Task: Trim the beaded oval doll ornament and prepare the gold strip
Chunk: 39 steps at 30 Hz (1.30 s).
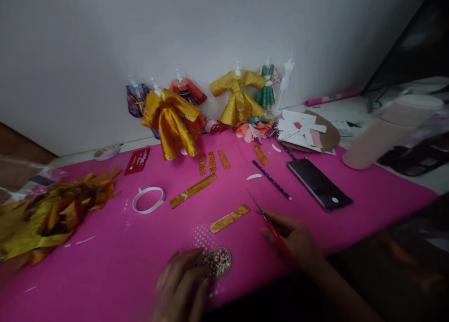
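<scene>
My left hand (184, 277), blurred, curls its fingers over the left end of an oval dish (223, 262) filled with small multicoloured beads or sequins; part of the dish is hidden. In my right hand (294, 237) is a red-handled tool (277, 237) with a thin, pointed metal tip. Its point is directed forward and left, above the pink mat. Just left of that tip lies a gold fabric strip (229, 218) with a pale decorated edge. A longer gold strip (193, 190) lies further back, with several short gold pieces (212, 162) behind it.
On the pink mat (140, 247) are gold fabric scraps (63, 214), a white ring (149, 200), a red card (137, 161), a dark dotted pencil (271, 179) and a phone (319, 182). Miniature dressed mannequins (238, 95) line the wall. A pale bottle (386, 132) stands at right.
</scene>
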Tool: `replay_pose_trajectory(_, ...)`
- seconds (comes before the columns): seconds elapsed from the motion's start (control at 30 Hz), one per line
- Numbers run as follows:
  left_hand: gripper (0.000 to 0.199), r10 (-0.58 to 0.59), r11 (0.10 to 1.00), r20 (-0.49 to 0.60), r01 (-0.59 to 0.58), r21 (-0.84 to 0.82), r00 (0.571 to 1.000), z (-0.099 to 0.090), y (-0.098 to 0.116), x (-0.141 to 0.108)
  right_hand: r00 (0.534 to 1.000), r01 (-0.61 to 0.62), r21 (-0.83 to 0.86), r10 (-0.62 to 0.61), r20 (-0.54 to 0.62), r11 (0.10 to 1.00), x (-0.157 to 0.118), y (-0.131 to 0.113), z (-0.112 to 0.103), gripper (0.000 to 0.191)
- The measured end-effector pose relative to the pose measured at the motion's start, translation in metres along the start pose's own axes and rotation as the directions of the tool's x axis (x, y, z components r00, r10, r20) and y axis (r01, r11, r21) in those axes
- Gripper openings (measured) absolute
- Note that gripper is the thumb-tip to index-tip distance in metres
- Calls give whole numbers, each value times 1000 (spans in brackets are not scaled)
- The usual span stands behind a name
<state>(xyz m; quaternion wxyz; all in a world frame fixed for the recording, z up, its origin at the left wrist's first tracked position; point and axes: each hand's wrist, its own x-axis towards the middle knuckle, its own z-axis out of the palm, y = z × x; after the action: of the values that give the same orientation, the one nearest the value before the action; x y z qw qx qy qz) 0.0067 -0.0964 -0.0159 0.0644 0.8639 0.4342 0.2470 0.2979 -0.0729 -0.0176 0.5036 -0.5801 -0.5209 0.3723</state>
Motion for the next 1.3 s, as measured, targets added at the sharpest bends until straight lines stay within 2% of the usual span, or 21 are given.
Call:
replay_pose_trajectory(0.17,16,-9,997,-15,10,76,1000,1,1,1,1000,-6,-21,6,-19,1000,-2,6,0,42)
replay_pose_trajectory(0.5,36,105,991,63,-109,76,992,-3,15,9,999,-13,-27,12,-53,1000,-5,15,-1,43)
replay_pose_trajectory(0.97,38,59,996,139,-67,55,989,0,16,13,992,-104,-17,102,-67,994,-11,4,-2,43)
replay_pose_trajectory(1.07,33,64,995,117,-73,71,991,-2,15,11,991,-119,-17,118,-68,993,-10,7,-2,43)
replay_pose_trajectory(1.17,37,74,992,72,-81,100,995,-4,14,8,991,-115,-17,113,-67,993,-9,9,-2,45)
replay_pose_trajectory(1.3,36,80,992,87,-88,93,993,-5,15,10,991,-112,-35,109,-79,993,-9,5,-2,43)
